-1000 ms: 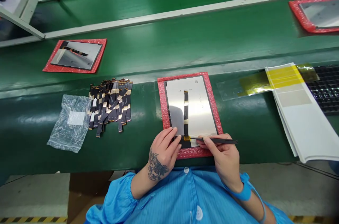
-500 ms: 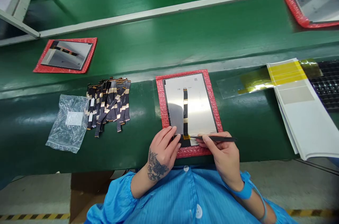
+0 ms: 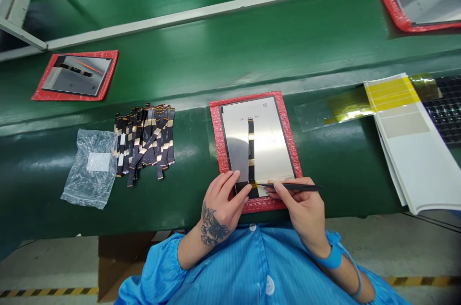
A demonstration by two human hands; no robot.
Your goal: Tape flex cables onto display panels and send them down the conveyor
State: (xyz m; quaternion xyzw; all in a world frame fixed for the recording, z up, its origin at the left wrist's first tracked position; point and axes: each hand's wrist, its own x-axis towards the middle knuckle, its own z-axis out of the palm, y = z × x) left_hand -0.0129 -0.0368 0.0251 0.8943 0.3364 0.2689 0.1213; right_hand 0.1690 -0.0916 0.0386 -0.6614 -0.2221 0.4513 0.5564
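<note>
A display panel (image 3: 275,151) lies on a red bubble-wrap pouch (image 3: 215,125) in front of me. Down its middle runs a black flex cable (image 3: 251,149), with a small piece of yellow tape (image 3: 254,184) at its lower end. My left hand (image 3: 224,204) rests on the panel's lower left, fingers extended and spread, the index fingertip touching the tape's edge. Black tweezers (image 3: 298,187) are held in my right hand (image 3: 306,209), their tips at the right side of the tape.
Left on the green bench are a heap of flex cables (image 3: 144,144) and a clear plastic bag (image 3: 90,170). White sheets with yellow tape strips (image 3: 391,96) lie right, beside a black grid tray (image 3: 448,108). Other panels on red pouches (image 3: 110,74) sit on the belt behind.
My left index finger has moved right onto the tape's edge. The tweezers stay at the tape. The panels on the belt behind have slid left, and the view has shifted slightly.
</note>
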